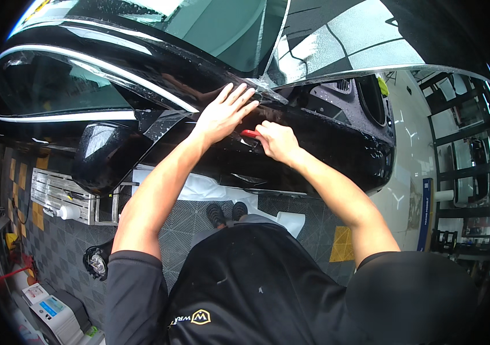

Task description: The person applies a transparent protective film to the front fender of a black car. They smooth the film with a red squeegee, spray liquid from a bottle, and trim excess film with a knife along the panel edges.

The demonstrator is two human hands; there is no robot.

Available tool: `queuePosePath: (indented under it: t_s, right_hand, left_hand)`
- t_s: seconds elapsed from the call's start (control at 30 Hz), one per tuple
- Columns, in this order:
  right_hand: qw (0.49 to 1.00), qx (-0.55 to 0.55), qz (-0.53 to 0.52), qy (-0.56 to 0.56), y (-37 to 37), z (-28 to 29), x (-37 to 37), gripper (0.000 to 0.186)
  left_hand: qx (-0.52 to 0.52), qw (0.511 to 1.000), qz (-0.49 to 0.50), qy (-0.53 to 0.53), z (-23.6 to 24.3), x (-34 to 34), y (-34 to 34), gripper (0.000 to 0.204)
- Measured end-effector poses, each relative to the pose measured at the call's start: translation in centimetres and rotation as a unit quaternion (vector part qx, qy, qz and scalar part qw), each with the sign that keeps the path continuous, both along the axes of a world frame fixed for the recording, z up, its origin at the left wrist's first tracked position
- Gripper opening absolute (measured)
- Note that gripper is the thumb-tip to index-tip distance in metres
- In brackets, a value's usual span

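Four fingers of the left hand (219,119) slightly spread, flat on one black car body (337,152); right hand (279,142) curled round one red tool (249,133), near the left hand, over the car body; outward: one side mirror (102,158), two dark shoes (216,215).

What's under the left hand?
Black car shows around the left hand, so car is probably underneath. Crinkly clear film shows just past the fingers. The hand hides the spot right below it, so I can't see if film is there too.
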State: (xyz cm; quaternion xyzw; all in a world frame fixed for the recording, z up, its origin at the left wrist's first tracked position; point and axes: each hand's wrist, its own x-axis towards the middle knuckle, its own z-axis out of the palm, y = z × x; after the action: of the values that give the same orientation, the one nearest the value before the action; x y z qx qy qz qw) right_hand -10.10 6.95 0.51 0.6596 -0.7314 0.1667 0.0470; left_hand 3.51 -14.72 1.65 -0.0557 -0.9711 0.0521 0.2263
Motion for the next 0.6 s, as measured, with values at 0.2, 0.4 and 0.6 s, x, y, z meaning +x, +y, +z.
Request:
queuePosePath:
  t_s: [0.2,0.4,0.6]
  right_hand:
    - [0.998,0.039,-0.023,0.049,-0.9,3.5,-1.4,0.017]
    - [0.992,0.115,-0.024,0.04,-0.5,1.6,0.1,0.016]
    - [0.989,0.047,-0.122,-0.07,4.9,-0.4,-1.2,0.018]
  left_hand:
    - [-0.04,0.999,0.026,-0.005,1.5,0.3,0.9,0.071]
    - [0.016,0.998,0.059,-0.009,0.9,0.3,1.5,0.072]
    - [0.002,0.993,0.121,0.005,0.3,0.6,3.3,0.076]
